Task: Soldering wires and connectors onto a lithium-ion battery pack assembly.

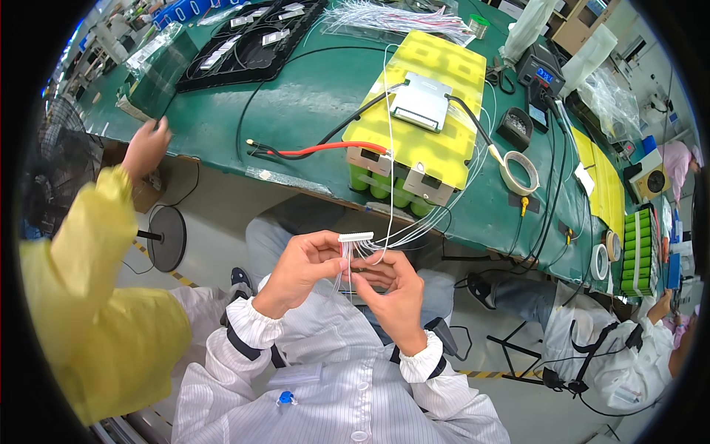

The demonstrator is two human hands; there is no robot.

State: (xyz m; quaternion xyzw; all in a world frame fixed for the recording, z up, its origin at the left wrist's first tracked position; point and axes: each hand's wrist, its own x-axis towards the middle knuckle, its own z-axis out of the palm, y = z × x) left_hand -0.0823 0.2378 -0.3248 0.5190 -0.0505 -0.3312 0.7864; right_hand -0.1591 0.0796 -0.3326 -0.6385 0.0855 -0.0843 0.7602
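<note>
In the head view, the person's 2 hands meet just in front of the edge of a green work table (310, 92). Between them, up in the air, is a small white plastic plug, long and thin like a comb (356, 237). Lots of thin white plastic wires (362, 249) hang down from it, and a bit of red shows at its left end. The left hand (299, 272) pinches the plug near that end, with its thumb on the wires just below. The right hand (396, 297) has its thumb and fingers closed on some of the wires.

More white wires go from the hands up to a big block with a bright yellow top (444, 59). Green round battery cells (379, 185) peek out of its front. A flat silver metal box (420, 103) lies on top, and a thick red wire (333, 147) sticks out to the left.

Right of the block sits a little open black box (512, 139) with small grey bits (516, 120) inside. At the back left, a wide black plastic tray (222, 83) holds flat whitish pieces (218, 52) and dark wires.
</note>
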